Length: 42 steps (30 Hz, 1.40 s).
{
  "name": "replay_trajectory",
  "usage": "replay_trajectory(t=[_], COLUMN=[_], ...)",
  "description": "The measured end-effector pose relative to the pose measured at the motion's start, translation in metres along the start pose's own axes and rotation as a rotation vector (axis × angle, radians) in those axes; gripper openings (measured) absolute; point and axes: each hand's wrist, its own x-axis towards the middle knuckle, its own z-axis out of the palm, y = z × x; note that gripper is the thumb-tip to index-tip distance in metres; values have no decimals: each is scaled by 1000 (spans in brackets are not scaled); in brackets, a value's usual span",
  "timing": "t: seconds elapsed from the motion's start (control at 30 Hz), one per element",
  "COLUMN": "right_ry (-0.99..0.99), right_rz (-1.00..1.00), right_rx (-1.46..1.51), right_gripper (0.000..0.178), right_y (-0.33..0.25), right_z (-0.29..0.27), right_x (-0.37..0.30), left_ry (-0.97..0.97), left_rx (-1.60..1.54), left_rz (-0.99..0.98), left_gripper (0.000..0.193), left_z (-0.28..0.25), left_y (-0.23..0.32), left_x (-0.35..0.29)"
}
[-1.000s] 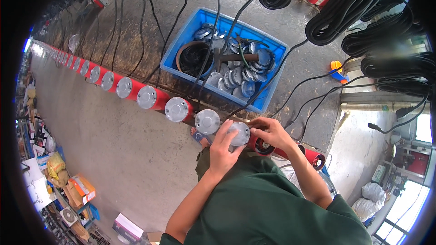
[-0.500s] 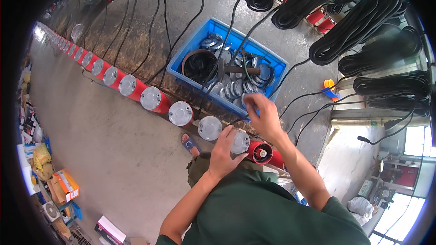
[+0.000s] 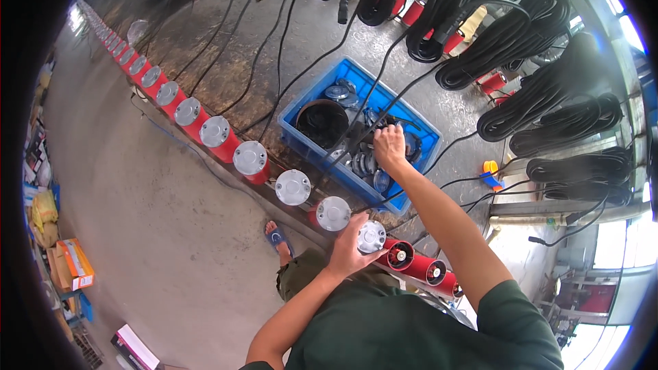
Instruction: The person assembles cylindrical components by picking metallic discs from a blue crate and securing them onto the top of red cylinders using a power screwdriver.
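My left hand is curled round a round silver end cap, thumb along its near side and fingers along its far side. That cap sits at the end of a red cylinder in a long row. My right hand reaches into a blue plastic bin, its fingers closed round the handle of a hammer, which is largely hidden by the hand. Loose silver caps lie beneath it. To the right of my left hand, an uncapped red cylinder shows its inside parts.
Several capped red cylinders run off to the far left along the bench edge. Black cable bundles hang overhead, with cables crossing above the bin. A brown ring-shaped container stands inside it. An orange and blue object lies on the bench.
My right hand has moved from above the bin's near edge onto the hammer inside it. My left hand stays on the end cap. The whole view has shifted.
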Motion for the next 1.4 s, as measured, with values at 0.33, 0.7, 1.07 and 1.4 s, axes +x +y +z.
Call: replay_trajectory(t=[0.33, 0.7, 1.07, 1.4], right_ry=[78, -258, -114, -176], right_rz=[15, 209, 177, 208], right_rx=[498, 1273, 1113, 1151], right_gripper=[25, 28, 24, 25], right_y=[69, 13, -6, -12], right_z=[-142, -160, -143, -145], right_x=[-120, -314, -325, -325], left_ry=[44, 30, 18, 24], left_rx=[-50, -2, -15, 9], left_rz=[31, 34, 44, 62], left_gripper=[96, 96, 98, 96], left_z=[3, 2, 1, 1], left_y=[-6, -7, -8, -13], left_x=[-2, -1, 0, -2])
